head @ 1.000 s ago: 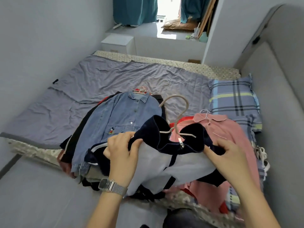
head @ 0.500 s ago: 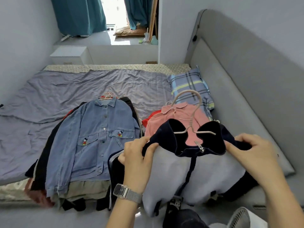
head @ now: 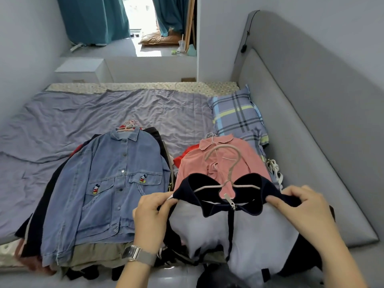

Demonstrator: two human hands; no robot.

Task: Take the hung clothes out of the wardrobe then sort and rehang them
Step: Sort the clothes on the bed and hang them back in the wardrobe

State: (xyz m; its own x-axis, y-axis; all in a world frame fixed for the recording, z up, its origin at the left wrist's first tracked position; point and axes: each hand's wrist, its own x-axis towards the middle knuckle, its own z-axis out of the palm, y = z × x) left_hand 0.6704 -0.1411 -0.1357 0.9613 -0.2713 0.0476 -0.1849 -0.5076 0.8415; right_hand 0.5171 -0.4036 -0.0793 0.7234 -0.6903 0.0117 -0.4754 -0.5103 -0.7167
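Note:
A navy and pale grey zip jacket [head: 245, 231] hangs on a beige hanger [head: 228, 175] above the near edge of the bed. My left hand [head: 152, 215] pinches its left shoulder; my right hand [head: 301, 206] grips its right shoulder. Under and behind it lies a pink shirt [head: 218, 161] on a white wire hanger, atop a small pile with something red. To the left a denim jacket [head: 110, 188] with cartoon mouse patches tops a bigger stack of hung clothes.
The bed [head: 83, 113] has a wrinkled lavender sheet, with a plaid pillow [head: 236, 113] at the right. A grey padded headboard [head: 311, 121] runs along the right side. A white cabinet [head: 81, 69] and teal curtains stand beyond the bed.
The jacket has shifted right, from between the two stacks to over the pink shirt pile, and both hands have kept hold of its shoulders. The view has turned toward the headboard.

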